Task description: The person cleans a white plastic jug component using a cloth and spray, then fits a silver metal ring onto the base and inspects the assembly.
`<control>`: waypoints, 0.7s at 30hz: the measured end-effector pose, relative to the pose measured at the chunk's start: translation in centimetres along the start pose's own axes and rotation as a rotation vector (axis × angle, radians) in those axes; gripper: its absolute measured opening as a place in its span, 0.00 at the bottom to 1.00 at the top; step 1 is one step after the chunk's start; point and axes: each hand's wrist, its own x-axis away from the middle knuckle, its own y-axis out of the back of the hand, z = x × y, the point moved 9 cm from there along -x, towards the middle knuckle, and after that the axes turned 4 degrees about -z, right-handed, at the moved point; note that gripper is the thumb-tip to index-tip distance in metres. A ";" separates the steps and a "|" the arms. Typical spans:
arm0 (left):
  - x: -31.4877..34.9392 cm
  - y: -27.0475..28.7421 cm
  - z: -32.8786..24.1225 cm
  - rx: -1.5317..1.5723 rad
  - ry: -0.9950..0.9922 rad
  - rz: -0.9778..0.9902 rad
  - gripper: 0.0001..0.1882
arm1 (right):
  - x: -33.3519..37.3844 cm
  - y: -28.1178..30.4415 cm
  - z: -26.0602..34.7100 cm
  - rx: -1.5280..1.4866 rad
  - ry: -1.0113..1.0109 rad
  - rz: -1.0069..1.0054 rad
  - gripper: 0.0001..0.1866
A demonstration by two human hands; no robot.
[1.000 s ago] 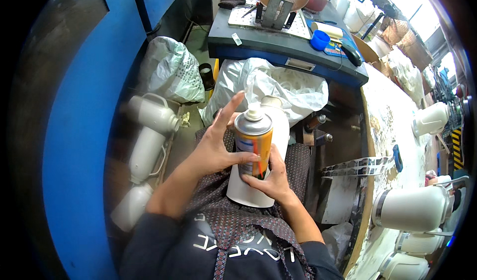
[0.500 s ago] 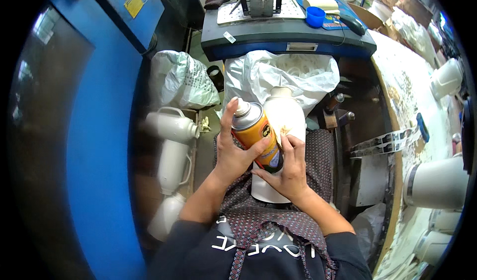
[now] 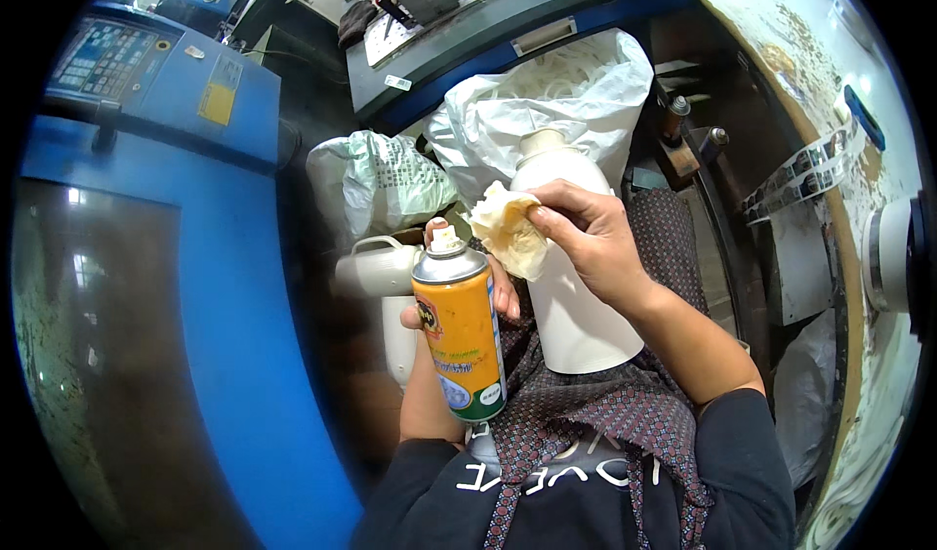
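Orange spray can [image 3: 459, 340], nearly upright; crumpled cream wad [image 3: 510, 234], white bottle [image 3: 578, 324] right of it.

A blue machine [image 3: 244, 325] stands at left; 2 white bags [image 3: 586, 106] sit before a dark-topped desk [image 3: 464, 44].

We see a slim gap between the orange spray can [image 3: 459, 325] and the white flask [image 3: 581, 316], but the fingers of our left hand [image 3: 503, 291] and the crumpled wad [image 3: 509, 233] in our right hand [image 3: 590, 233] fill its upper part. Ahead, the flask's neck stands before the white bag [image 3: 478, 135], with the desk [image 3: 459, 62] barring the way behind. We can pass over the patterned apron [image 3: 669, 243] right of the flask, beyond our right forearm [image 3: 688, 340], as far as the label strip [image 3: 802, 175] and workbench [image 3: 756, 33]; on the left, white jugs [image 3: 376, 271] and the blue machine [image 3: 234, 355] hem us in.
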 end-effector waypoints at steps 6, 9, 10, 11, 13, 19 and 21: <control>0.8 2.2 0.6 -0.401 0.058 -0.385 0.51 | -0.3 1.3 0.4 0.176 0.192 -0.138 0.07; 0.2 1.7 0.0 -0.732 0.088 -0.457 0.47 | -1.4 3.7 -0.7 0.362 0.174 -0.264 0.07; 0.1 1.2 -0.1 -0.828 0.088 -0.478 0.46 | -1.6 4.0 -2.0 0.354 0.066 -0.213 0.07; 0.1 1.0 -0.3 -0.927 0.088 -0.496 0.45 | -1.7 4.1 -3.3 0.342 -0.039 -0.163 0.06; -0.2 1.0 -0.2 -1.103 0.093 -0.471 0.43 | -1.6 3.9 -4.7 0.240 -0.057 -0.152 0.07; -0.2 1.7 -0.3 -1.400 0.224 -0.498 0.41 | -1.7 3.3 -5.5 0.172 -0.160 -0.094 0.08; -0.4 1.3 -0.6 -1.571 0.196 -0.429 0.41 | -1.7 3.3 -4.9 0.266 -0.120 -0.101 0.08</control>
